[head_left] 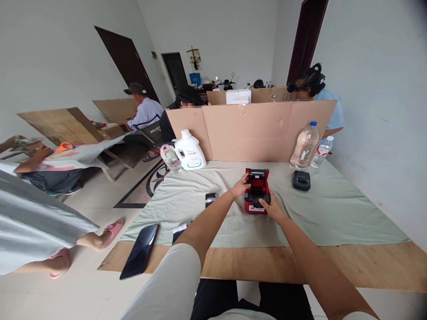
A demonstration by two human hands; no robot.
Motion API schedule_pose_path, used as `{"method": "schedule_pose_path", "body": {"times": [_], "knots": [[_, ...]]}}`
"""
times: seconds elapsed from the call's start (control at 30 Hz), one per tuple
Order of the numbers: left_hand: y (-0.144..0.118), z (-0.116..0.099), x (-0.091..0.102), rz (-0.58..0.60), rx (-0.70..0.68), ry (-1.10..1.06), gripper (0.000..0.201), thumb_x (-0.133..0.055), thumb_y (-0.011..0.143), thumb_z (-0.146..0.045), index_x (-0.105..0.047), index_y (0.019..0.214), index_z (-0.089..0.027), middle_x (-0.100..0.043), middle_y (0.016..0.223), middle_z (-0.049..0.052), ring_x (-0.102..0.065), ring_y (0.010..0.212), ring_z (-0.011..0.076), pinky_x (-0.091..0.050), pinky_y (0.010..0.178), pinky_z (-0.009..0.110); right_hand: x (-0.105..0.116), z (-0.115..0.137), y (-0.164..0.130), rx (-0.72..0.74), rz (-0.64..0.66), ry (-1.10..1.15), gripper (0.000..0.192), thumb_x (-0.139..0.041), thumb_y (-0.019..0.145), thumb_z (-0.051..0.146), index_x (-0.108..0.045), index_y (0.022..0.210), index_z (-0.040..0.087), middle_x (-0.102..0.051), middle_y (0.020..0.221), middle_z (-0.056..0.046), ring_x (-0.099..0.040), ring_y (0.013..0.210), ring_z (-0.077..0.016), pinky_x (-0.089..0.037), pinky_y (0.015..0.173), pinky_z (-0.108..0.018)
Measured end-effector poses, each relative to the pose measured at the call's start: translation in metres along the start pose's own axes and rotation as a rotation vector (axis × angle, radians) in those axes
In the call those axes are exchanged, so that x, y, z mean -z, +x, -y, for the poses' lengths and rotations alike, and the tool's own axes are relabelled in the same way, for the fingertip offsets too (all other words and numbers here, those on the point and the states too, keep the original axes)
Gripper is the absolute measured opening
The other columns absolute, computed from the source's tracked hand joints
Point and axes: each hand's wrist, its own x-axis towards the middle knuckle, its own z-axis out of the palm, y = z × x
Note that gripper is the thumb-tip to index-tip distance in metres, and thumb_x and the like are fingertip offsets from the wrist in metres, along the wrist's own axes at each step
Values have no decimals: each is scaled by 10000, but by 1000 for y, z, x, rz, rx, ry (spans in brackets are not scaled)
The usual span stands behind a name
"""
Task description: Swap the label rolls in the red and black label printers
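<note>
A small red and black printer-like device [256,189] with its lid raised stands on a pale green cloth [333,209] in the middle of the table. My left hand [239,186] grips its left side. My right hand [272,207] rests on its front right corner, thumb on the black top. A second, dark device [301,180] lies to the right, apart from both hands. A small black roll [210,198] lies on the cloth left of my left forearm.
A black phone [140,250] lies at the table's front left edge. A white jug [189,150], a small bottle [171,158] and two clear water bottles [304,146] stand before a cardboard screen [250,129]. Other people sit behind it and at the left.
</note>
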Motion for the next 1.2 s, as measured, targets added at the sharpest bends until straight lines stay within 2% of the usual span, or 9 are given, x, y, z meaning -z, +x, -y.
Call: {"method": "schedule_pose_path", "body": {"times": [0.07,0.17,0.27,0.4,0.63,0.77,0.9,1.03,1.2], "knots": [[3,-2,-3,-9,-37,268,580,-514,773,-144,-451,1349,-165,-491,1359,106,-471,1203,232,-338,1046,364,0,0,-1,-11,-14,1,825,-582,729,618,-381,1385,161,-565,1279,-143,-533,1169,-331,-429,972,-494],[6,-11,-10,-48,-83,702,348,-490,802,-176,-656,1107,-175,-628,1184,83,-486,1178,246,-340,1037,358,-1,-4,-6,22,-23,74,738,-466,819,613,-374,1394,159,-532,1320,-139,-500,1215,-305,-402,1012,-492],[12,-23,-20,52,-78,949,312,-451,840,-209,-679,1053,-221,-672,1106,53,-546,1098,229,-389,969,343,-6,-12,-13,70,-33,145,685,-344,885,592,-343,1411,154,-458,1394,-134,-423,1290,-270,-343,1074,-476],[25,-34,-35,226,-36,1117,293,-537,791,-203,-675,1048,-222,-672,1111,72,-574,1070,247,-348,994,394,-17,-30,-27,98,-103,180,715,-314,877,626,-352,1406,147,-409,1429,-139,-364,1328,-279,-285,1106,-490],[45,-31,-49,335,42,1136,239,-646,652,-127,-705,882,-152,-696,988,140,-594,1031,305,-303,1013,468,-25,-40,-36,153,-152,184,635,-351,894,564,-365,1401,182,-441,1406,-114,-402,1294,-264,-303,1090,-479],[52,-27,-53,309,79,1090,183,-684,613,-127,-702,793,-161,-704,900,148,-603,1007,322,-289,1018,486,-23,-38,-36,140,-141,170,631,-350,895,552,-358,1402,176,-452,1395,-115,-417,1278,-251,-316,1080,-469],[50,-24,-52,268,45,1003,169,-711,579,-110,-673,730,-176,-699,866,135,-599,1000,337,-281,1020,493,-21,-38,-36,127,-134,141,647,-343,890,563,-369,1393,158,-459,1387,-130,-424,1272,-256,-324,1070,-471],[35,-21,-39,220,-9,902,267,-704,632,-153,-643,887,-205,-689,958,88,-583,1034,301,-256,1050,463,-20,-37,-36,115,-133,127,657,-329,884,580,-396,1374,147,-484,1362,-138,-441,1259,-258,-337,1062,-465],[18,-20,-29,149,-92,798,363,-639,732,-172,-555,1086,-177,-589,1182,123,-538,1117,286,-321,1022,411,-19,-35,-37,113,-103,75,665,-356,872,583,-393,1373,147,-509,1332,-140,-478,1216,-258,-367,1035,-456]]}}
